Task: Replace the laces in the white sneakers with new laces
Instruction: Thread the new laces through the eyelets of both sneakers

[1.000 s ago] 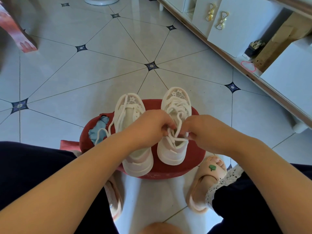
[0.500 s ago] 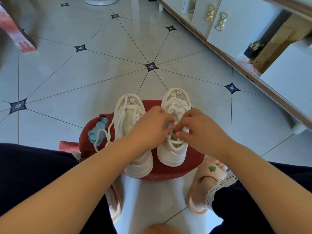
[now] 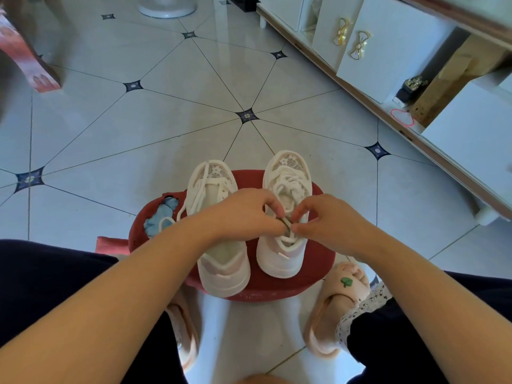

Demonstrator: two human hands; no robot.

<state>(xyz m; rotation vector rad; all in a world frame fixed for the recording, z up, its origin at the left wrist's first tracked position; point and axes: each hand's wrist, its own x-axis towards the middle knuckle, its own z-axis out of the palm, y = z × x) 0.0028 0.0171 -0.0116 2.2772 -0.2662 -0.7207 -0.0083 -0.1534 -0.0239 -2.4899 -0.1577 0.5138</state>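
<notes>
Now the hands have drawn together from a wider pull. The left hand (image 3: 243,214) and right hand (image 3: 324,220) pinch the lace (image 3: 288,182) over the right sneaker (image 3: 279,261), at 3 o'clock from the left sneaker (image 3: 221,268) on the stool (image 3: 318,261). Probably a knot is forming, so this shoe looks nearly laced.

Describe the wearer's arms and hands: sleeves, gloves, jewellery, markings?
The left hand and right hand are bare, with no gloves and no rings visible. The left forearm and right forearm are uncovered up to the frame edge, so no sleeves show. No watch, bracelet or markings are visible on either wrist.
</notes>
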